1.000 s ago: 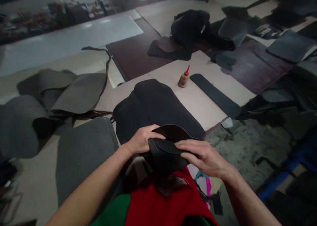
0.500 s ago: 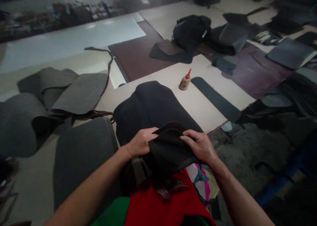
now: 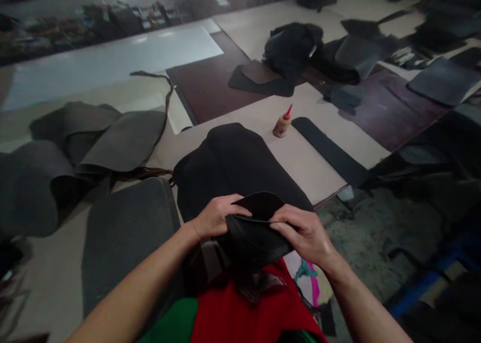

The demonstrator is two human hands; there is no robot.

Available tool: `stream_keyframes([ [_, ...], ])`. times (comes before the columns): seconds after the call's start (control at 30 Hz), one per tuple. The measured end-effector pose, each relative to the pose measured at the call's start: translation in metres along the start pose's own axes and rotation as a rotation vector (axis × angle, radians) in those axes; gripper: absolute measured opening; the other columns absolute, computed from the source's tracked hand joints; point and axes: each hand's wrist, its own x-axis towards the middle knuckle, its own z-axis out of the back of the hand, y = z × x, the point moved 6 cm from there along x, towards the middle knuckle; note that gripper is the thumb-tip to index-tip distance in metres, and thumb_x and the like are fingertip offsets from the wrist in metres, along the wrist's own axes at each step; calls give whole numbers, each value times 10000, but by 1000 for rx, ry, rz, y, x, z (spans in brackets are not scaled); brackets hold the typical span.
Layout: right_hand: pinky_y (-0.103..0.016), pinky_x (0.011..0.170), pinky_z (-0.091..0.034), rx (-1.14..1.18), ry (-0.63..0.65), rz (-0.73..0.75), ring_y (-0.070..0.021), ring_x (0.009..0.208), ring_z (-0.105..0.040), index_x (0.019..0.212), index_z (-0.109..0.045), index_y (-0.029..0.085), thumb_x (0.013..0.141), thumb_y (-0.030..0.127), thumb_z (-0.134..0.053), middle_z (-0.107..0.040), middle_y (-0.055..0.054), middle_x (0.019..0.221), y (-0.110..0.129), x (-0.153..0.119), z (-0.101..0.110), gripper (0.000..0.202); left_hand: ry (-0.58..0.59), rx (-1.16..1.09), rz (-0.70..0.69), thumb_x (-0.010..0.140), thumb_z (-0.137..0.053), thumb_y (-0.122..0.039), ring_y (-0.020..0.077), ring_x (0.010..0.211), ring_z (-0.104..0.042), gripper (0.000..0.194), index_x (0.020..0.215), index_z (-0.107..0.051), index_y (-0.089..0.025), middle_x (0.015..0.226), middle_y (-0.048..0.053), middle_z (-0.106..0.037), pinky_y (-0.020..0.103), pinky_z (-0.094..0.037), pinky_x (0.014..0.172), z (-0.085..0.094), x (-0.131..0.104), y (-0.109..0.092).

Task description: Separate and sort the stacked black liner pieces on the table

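Both hands grip a stack of dark, flexible sheet pieces (image 3: 259, 240) close to my body, its near end bent down. My left hand (image 3: 218, 215) is closed on the left edge, with its fingers reaching into a gap between layers. My right hand (image 3: 300, 227) pinches the upper edge of a layer between thumb and fingers. One layer stands apart behind the rest, leaving an opening. Just beyond the hands, a large black sheet piece (image 3: 233, 157) lies on the table (image 3: 300, 167). Whether it joins the held stack is hidden.
A glue bottle (image 3: 281, 125) with a red nozzle stands beside a long dark strip (image 3: 330, 150). Grey sheets (image 3: 116, 140) curl at left, near a dark rounded panel (image 3: 130, 242). A black bundle (image 3: 291, 47) sits farther back. The table edge drops off at right.
My right hand has shifted slightly inward and down along the layer's edge. My left fingers reach further across, and the gap between the layers is wider. The view has shifted slightly.
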Motion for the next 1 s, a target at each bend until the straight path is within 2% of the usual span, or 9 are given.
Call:
stream_keyframes([
  [0.13, -248, 690, -490, -53, -51, 42, -137, 732, -651, 813, -689, 204, 948, 186, -619, -691, -20, 779, 1, -4, -2, 154, 2, 10, -14, 933, -584, -224, 189, 1058, -655, 221, 1103, -724, -238, 1172, 81, -670, 297, -524, 917, 0, -1, -1],
  [0.27, -267, 688, -472, -157, -171, -85, -149, 719, -637, 792, -671, 208, 938, 234, -628, -678, -19, 769, -17, -1, 5, 154, 0, 87, -20, 914, -583, -223, 204, 1049, -666, 264, 1150, -703, -220, 1173, 97, -675, 297, -535, 902, -1, -2, 1],
  [0.33, -271, 671, -457, -188, -194, -194, -152, 699, -620, 781, -664, 206, 919, 266, -642, -668, -12, 753, -32, 3, 7, 152, -25, 120, -21, 908, -551, -207, 213, 1077, -664, 414, 1318, -609, -218, 1211, 110, -669, 311, -539, 926, 0, -4, 1],
  [0.4, -266, 630, -433, -192, -194, -295, -144, 649, -585, 769, -654, 202, 892, 300, -661, -642, 6, 708, -45, 6, 10, 158, -47, 148, -46, 882, -524, -172, 220, 1127, -649, 612, 1485, -432, -219, 1266, 116, -654, 334, -533, 969, 0, -6, 1],
  [0.47, -256, 589, -406, -178, -193, -370, -131, 603, -540, 776, -639, 199, 870, 329, -672, -596, 28, 661, -53, 8, 12, 164, -45, 198, -77, 851, -519, -148, 236, 1150, -638, 712, 1538, -344, -221, 1294, 123, -640, 361, -529, 987, 0, -7, -1],
  [0.73, -242, 562, -382, -126, -183, -402, -116, 585, -495, 809, -618, 199, 865, 351, -670, -529, 48, 643, -54, 5, 10, 171, -36, 251, -97, 869, -538, -129, 230, 1160, -637, 489, 1330, -614, -272, 1313, 102, -632, 357, -522, 997, 0, -8, -4],
  [0.83, -245, 573, -419, -114, -236, -336, -123, 608, -524, 854, -633, 204, 883, 335, -666, -570, 30, 694, -50, 2, 9, 138, -31, 212, -81, 868, -536, -131, 226, 1152, -635, 433, 1265, -653, -256, 1289, 94, -643, 356, -519, 999, 0, -6, -3],
  [0.93, -271, 633, -484, -167, -363, -128, -151, 727, -590, 922, -650, 213, 901, 277, -662, -641, -35, 877, -30, -4, 16, 69, -1, 132, -35, 866, -529, -137, 217, 1133, -635, 422, 1256, -649, -244, 1270, 83, -649, 347, -518, 985, 0, -3, -2],
  [1.0, -288, 672, -509, -193, -382, 3, -164, 781, -616, 919, -661, 217, 905, 218, -660, -658, -56, 911, -14, -9, 21, 13, 20, 103, -2, 845, -536, -132, 219, 1120, -637, 439, 1256, -645, -241, 1251, 82, -654, 347, -517, 978, 0, -1, -2],
])
